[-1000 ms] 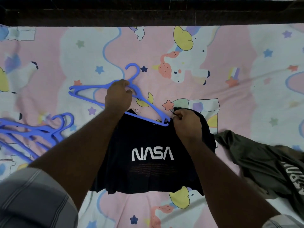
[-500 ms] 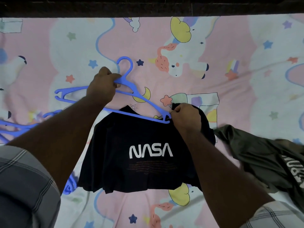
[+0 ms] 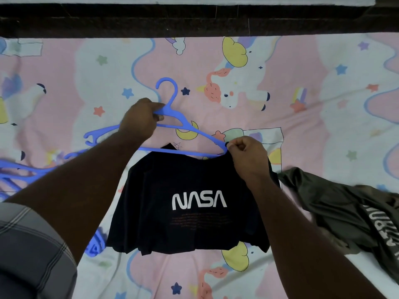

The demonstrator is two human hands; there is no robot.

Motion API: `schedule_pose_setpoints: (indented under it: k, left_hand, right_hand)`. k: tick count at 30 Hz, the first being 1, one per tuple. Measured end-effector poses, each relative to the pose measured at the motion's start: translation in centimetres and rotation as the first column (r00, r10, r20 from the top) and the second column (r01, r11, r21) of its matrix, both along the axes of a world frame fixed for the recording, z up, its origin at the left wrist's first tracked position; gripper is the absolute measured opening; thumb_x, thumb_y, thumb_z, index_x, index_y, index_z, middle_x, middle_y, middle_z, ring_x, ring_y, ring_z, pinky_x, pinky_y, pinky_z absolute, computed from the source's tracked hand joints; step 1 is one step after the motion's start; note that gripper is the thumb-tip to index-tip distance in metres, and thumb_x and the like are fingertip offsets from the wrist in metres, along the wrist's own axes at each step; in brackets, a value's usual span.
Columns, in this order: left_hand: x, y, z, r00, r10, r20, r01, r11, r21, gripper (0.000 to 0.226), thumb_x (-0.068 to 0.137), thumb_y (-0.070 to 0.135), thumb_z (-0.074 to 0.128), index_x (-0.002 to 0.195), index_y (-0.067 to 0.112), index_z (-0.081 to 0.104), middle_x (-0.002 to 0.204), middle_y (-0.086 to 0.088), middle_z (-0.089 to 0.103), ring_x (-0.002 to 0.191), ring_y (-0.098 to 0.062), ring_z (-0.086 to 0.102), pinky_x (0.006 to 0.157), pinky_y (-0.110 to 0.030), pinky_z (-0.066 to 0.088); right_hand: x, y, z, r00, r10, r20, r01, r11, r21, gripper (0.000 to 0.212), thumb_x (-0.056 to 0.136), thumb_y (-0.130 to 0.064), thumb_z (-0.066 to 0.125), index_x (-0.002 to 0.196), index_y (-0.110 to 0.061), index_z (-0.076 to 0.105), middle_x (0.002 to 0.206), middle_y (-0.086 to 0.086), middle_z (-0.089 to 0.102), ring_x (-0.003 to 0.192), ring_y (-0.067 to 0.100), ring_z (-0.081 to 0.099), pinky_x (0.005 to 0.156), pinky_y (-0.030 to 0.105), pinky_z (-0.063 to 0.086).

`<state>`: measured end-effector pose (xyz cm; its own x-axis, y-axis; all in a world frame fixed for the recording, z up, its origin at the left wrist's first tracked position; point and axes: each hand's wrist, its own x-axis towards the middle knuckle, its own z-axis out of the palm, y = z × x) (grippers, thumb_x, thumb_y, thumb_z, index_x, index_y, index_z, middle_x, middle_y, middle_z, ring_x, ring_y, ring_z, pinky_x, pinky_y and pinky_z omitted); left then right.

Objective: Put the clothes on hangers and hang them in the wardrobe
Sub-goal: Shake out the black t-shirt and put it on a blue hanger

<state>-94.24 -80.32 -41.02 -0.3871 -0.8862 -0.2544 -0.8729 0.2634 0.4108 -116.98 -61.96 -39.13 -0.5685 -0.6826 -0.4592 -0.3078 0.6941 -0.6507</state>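
A black NASA T-shirt (image 3: 194,212) lies flat on the bed. A blue plastic hanger (image 3: 172,117) sits just above its collar, hook pointing away from me. My left hand (image 3: 140,119) grips the hanger near the base of the hook. My right hand (image 3: 248,156) pinches the shirt's collar at the hanger's right tip, which pokes into the neck opening. The hanger's left arm lies outside the shirt.
An olive-green T-shirt (image 3: 349,214) lies crumpled at the right. Several more blue hangers (image 3: 19,171) are piled at the left, one partly under my left arm. The pink unicorn bedsheet (image 3: 302,93) ends at a dark wooden bed frame (image 3: 194,20) at the far edge.
My left hand slid along the hanger from its middle towards the hook. The hanger's right tip stays at the collar, which my right hand keeps pinching.
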Motion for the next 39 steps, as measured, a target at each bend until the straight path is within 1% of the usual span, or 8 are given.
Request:
schedule_pose_setpoints:
  k: [4, 7, 14, 18, 21, 28, 34, 39]
  left_hand:
    - [-3.3, 3.3, 0.6, 0.993, -0.102, -0.051, 0.109, 0.984, 0.138, 0.035, 0.094, 0.01, 0.061, 0.127, 0.02, 0.069, 0.096, -0.011, 0.055, 0.095, -0.031, 0.058, 0.081, -0.032, 0.042]
    - [-4.9, 6.3, 0.1, 0.99, -0.128, -0.057, 0.137, 0.965, 0.223, 0.039, 0.094, 0.007, 0.058, 0.131, 0.017, 0.066, 0.101, -0.011, 0.059, 0.101, -0.031, 0.06, 0.081, -0.029, 0.039]
    - [-4.8, 9.7, 0.3, 0.992, -0.01, -0.129, 0.046, 0.958, 0.282, 0.048, 0.097, 0.001, 0.049, 0.144, 0.012, 0.052, 0.143, -0.009, 0.057, 0.131, -0.027, 0.052, 0.106, -0.027, 0.035]
    - [-3.2, 9.8, 1.2, 0.945, 0.161, -0.284, -0.056, 0.937, 0.345, 0.048, 0.096, -0.002, 0.048, 0.139, 0.019, 0.058, 0.133, -0.001, 0.065, 0.125, -0.015, 0.058, 0.106, -0.026, 0.041]
    - [-1.9, 10.0, 1.9, 0.907, 0.267, -0.325, -0.144, 0.923, 0.356, 0.041, 0.096, 0.005, 0.051, 0.129, 0.025, 0.064, 0.12, 0.006, 0.07, 0.113, -0.01, 0.062, 0.099, -0.025, 0.046]
    - [0.7, 11.8, 2.8, 0.828, 0.401, -0.392, -0.425, 0.905, 0.029, 0.025, 0.097, 0.013, 0.056, 0.119, 0.016, 0.067, 0.114, 0.003, 0.068, 0.101, -0.007, 0.058, 0.087, -0.019, 0.041]
    - [-0.3, 14.3, 2.0, 0.847, 0.487, -0.213, -0.45, 0.87, 0.202, 0.019, 0.094, 0.017, 0.058, 0.107, 0.018, 0.07, 0.1, 0.004, 0.071, 0.09, -0.012, 0.061, 0.078, -0.021, 0.039]
    - [-0.8, 14.9, 1.2, 0.899, 0.396, -0.186, -0.356, 0.909, 0.217, 0.022, 0.094, 0.012, 0.06, 0.111, 0.013, 0.074, 0.108, 0.001, 0.074, 0.095, -0.013, 0.064, 0.081, -0.018, 0.039]
  right_hand:
    - [0.5, -0.4, 0.4, 0.999, 0.052, 0.017, -0.051, 0.998, -0.049, 0.011, 0.094, -0.024, 0.061, 0.093, -0.018, 0.07, 0.082, -0.01, 0.068, 0.074, 0.005, 0.061, 0.065, 0.019, 0.044]
    - [0.3, 0.0, 0.5, 0.998, 0.054, 0.024, -0.053, 0.997, -0.054, 0.012, 0.094, -0.023, 0.061, 0.098, -0.017, 0.071, 0.087, -0.007, 0.071, 0.078, 0.008, 0.063, 0.068, 0.022, 0.043]
    - [1.8, -0.6, 0.2, 0.967, 0.242, -0.079, -0.244, 0.97, -0.012, 0.039, 0.096, -0.027, 0.062, 0.132, -0.013, 0.062, 0.129, 0.003, 0.066, 0.115, 0.017, 0.061, 0.093, 0.023, 0.041]
    - [2.5, -1.8, -0.2, 0.939, 0.344, -0.001, -0.344, 0.937, 0.069, 0.05, 0.1, -0.033, 0.056, 0.145, -0.012, 0.049, 0.143, 0.005, 0.056, 0.128, 0.023, 0.053, 0.102, 0.029, 0.039]
    - [2.1, -1.9, 0.0, 0.927, 0.376, 0.008, -0.376, 0.926, 0.034, 0.038, 0.099, -0.028, 0.059, 0.135, -0.015, 0.062, 0.135, 0.005, 0.062, 0.12, 0.022, 0.058, 0.096, 0.023, 0.039]
    - [-1.4, -0.9, 2.2, 0.979, 0.196, -0.057, -0.201, 0.975, -0.092, 0.031, 0.099, -0.019, 0.059, 0.128, -0.012, 0.067, 0.116, 0.009, 0.072, 0.101, 0.023, 0.064, 0.093, 0.031, 0.048]
    - [-3.4, 0.6, 2.9, 0.993, 0.079, -0.088, -0.09, 0.987, -0.133, 0.03, 0.099, -0.021, 0.058, 0.127, -0.017, 0.067, 0.114, 0.006, 0.071, 0.09, 0.019, 0.06, 0.088, 0.03, 0.049]
    - [-3.6, 0.1, 3.8, 0.984, -0.168, 0.064, 0.179, 0.903, -0.391, 0.02, 0.093, -0.022, 0.062, 0.11, -0.024, 0.073, 0.097, 0.001, 0.073, 0.088, 0.015, 0.065, 0.092, 0.04, 0.054]
